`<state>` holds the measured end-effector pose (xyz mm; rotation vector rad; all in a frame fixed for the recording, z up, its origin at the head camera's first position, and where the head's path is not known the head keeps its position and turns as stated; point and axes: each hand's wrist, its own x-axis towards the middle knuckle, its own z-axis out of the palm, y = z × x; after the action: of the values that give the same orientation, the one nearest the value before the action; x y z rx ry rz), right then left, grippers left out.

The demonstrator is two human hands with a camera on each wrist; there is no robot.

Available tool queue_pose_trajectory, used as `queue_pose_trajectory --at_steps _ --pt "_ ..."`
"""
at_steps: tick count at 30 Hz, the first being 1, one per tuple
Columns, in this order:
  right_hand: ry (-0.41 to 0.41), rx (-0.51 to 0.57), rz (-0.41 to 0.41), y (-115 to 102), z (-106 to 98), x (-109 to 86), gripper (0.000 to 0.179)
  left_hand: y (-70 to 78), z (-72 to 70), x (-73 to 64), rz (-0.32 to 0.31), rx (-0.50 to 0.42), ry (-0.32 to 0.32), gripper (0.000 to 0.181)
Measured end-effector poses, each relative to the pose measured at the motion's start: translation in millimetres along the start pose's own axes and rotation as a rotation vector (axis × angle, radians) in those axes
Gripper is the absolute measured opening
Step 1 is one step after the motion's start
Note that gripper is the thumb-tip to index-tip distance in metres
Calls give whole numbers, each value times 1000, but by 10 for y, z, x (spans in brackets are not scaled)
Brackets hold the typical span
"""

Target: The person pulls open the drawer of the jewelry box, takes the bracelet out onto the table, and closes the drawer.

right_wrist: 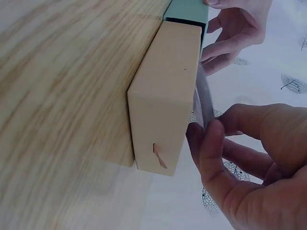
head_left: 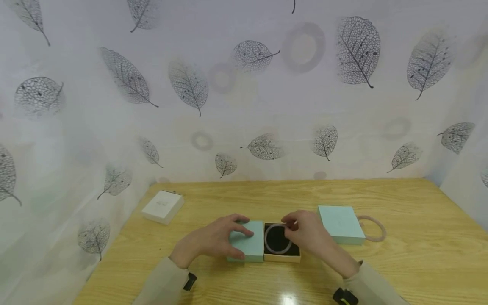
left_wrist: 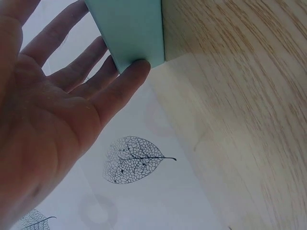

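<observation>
- Biggest first: leaf-print backdrop [head_left: 282, 101] behind everything, then the wood counter [head_left: 419, 258] all my stuff sits on.
- Hands: my left hand [head_left: 215, 237] is spread over a teal box [head_left: 249, 245], fingers pretty straight and just resting on it. My right hand [head_left: 309, 233] has thumb and fingertips pinched on a bangle. The two are apart, working side by side.
- Boxes: the teal one under my left sits right against the open box [head_left: 282, 259], cream outside, black inside. Another teal box [head_left: 340, 224] is off to the right, and a white box [head_left: 164, 205] is over at the back left.
- Smallest, the bangles: a spare bangle [head_left: 384, 232] pokes out beside the right-hand teal box. The pinched bangle [head_left: 266, 239] is at the mouth of the open box, over the black part. I'd call this the handling-the-bangle-at-the-box step; can't tell if it's going in or out. Next move imo calls for a light pinch and an open box that doesn't slide.
</observation>
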<state>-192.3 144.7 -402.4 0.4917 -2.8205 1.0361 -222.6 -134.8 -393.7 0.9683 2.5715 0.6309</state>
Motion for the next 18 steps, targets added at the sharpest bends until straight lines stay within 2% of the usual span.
queue_pose_trajectory --at_steps 6,10,18 --pt "-85 75 46 -9 -51 -18 21 5 1 -5 -7 -8 -5 52" --pt "-105 91 56 -3 -58 -25 20 -1 1 -5 -10 -9 -7 52" --pt "-123 189 47 14 -54 -38 21 -28 -1 0 -23 -23 -14 52"
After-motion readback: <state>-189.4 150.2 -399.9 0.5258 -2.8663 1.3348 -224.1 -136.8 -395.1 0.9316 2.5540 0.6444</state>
